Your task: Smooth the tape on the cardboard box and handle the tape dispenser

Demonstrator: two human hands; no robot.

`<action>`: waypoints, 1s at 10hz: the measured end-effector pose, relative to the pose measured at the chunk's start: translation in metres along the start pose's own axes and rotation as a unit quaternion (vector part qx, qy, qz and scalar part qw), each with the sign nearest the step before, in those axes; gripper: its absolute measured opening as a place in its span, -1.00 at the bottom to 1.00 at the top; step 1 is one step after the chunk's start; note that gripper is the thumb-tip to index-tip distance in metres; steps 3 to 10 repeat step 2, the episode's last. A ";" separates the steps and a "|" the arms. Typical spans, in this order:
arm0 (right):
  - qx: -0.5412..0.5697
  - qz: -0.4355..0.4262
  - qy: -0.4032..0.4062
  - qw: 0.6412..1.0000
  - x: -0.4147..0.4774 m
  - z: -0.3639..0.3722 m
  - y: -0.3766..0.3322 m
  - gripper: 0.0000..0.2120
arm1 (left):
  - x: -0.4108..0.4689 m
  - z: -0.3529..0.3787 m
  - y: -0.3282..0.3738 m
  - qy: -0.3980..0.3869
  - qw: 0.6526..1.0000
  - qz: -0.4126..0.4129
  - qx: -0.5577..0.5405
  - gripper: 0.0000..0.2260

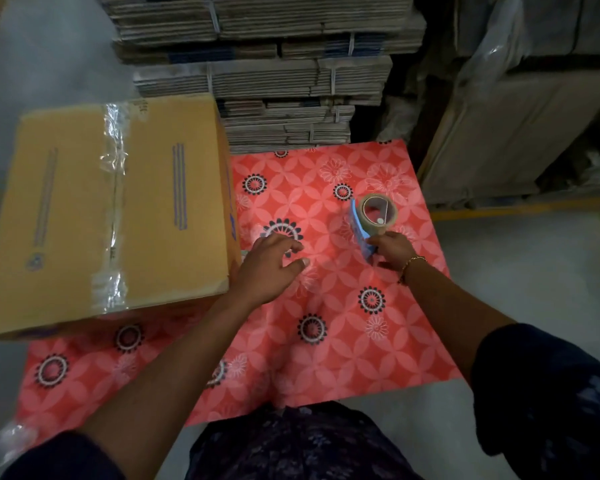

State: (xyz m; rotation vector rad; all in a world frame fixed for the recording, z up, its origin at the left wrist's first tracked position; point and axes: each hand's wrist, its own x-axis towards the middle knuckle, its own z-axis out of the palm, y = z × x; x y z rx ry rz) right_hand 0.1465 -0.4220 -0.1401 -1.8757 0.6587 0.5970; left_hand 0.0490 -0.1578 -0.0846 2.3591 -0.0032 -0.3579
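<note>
A closed cardboard box (66,209) lies at the left, partly on the red mat. A strip of clear tape (113,202) runs along its top seam, wrinkled at both ends. The blue tape dispenser (369,220) with a roll of clear tape stands on the mat at the right. My right hand (390,249) grips its handle from below. My left hand (271,268) hovers over the mat just right of the box's near corner, fingers spread, holding nothing.
A red flowered mat (326,306) covers the floor in front of me. Bundled stacks of flattened cardboard (274,81) rise behind the mat. Wrapped cartons (516,133) stand at the right. Bare grey floor (534,271) lies to the right.
</note>
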 end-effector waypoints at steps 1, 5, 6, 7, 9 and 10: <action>-0.069 -0.040 0.029 0.996 -0.007 -0.002 -0.002 -0.89 | -0.005 -0.015 -0.002 0.004 1.000 0.025 -0.003 -0.62; -0.108 -0.057 0.055 0.991 -0.013 -0.002 0.003 -0.70 | -0.005 -0.026 -0.009 0.009 0.999 0.051 0.001 -0.68; -0.108 -0.057 0.055 0.991 -0.013 -0.002 0.003 -0.70 | -0.005 -0.026 -0.009 0.009 0.999 0.051 0.001 -0.68; -0.108 -0.057 0.055 0.991 -0.013 -0.002 0.003 -0.70 | -0.005 -0.026 -0.009 0.009 0.999 0.051 0.001 -0.68; -0.108 -0.057 0.055 0.991 -0.013 -0.002 0.003 -0.70 | -0.005 -0.026 -0.009 0.009 0.999 0.051 0.001 -0.68; -0.108 -0.057 0.055 0.991 -0.013 -0.002 0.003 -0.70 | -0.005 -0.026 -0.009 0.009 0.999 0.051 0.001 -0.68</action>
